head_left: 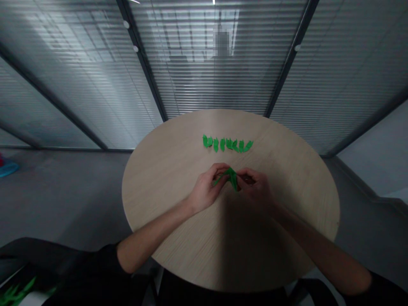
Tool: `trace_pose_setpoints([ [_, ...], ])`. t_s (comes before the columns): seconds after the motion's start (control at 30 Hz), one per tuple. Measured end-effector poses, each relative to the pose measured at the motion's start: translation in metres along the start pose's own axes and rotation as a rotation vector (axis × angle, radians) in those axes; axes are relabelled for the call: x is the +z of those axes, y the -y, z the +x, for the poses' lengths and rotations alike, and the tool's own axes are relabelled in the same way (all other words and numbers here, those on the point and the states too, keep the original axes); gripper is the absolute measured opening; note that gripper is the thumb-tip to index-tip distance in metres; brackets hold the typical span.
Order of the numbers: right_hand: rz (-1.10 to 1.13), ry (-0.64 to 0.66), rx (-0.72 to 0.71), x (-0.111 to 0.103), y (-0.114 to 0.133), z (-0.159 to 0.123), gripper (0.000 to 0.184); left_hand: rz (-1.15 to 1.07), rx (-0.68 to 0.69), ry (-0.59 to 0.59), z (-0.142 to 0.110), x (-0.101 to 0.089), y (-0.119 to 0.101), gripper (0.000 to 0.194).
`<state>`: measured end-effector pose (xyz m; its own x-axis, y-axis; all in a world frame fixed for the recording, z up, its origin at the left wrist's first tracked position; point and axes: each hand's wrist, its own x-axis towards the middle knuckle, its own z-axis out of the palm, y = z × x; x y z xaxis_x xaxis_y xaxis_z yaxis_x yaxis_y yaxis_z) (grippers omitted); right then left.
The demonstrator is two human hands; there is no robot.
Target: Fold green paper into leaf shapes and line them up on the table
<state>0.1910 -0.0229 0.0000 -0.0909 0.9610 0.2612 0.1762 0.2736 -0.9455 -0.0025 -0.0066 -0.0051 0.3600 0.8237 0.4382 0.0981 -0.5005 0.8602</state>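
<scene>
A small folded piece of green paper (pixel 230 176) is pinched between both hands just above the middle of a round light-wood table (pixel 178 170). My left hand (pixel 207 189) grips its left side with curled fingers. My right hand (pixel 255 187) pinches its right side. Beyond the hands, a row of several folded green paper figures (pixel 227 144) lies on the table, apart from both hands.
Glass walls with horizontal blinds (pixel 204 63) stand behind the table. Grey floor surrounds it. More green paper pieces (pixel 14 292) show at the bottom left corner, near my dark sleeve. A blue object (pixel 8 168) lies on the floor at the far left.
</scene>
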Motion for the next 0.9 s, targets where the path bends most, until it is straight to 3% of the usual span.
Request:
trace_pose_setpoints([
  [0.7,0.003,0.025,0.003,-0.0004,0.0036,-0.0005,0.027,0.069,0.026,0.020,-0.0025,-0.0009,0.0032,0.025],
  [0.9,-0.004,0.019,0.024,0.0007,0.0023,-0.0003,0.025,-0.001,-0.035,-0.025,-0.0003,-0.0009,0.0022,0.025],
])
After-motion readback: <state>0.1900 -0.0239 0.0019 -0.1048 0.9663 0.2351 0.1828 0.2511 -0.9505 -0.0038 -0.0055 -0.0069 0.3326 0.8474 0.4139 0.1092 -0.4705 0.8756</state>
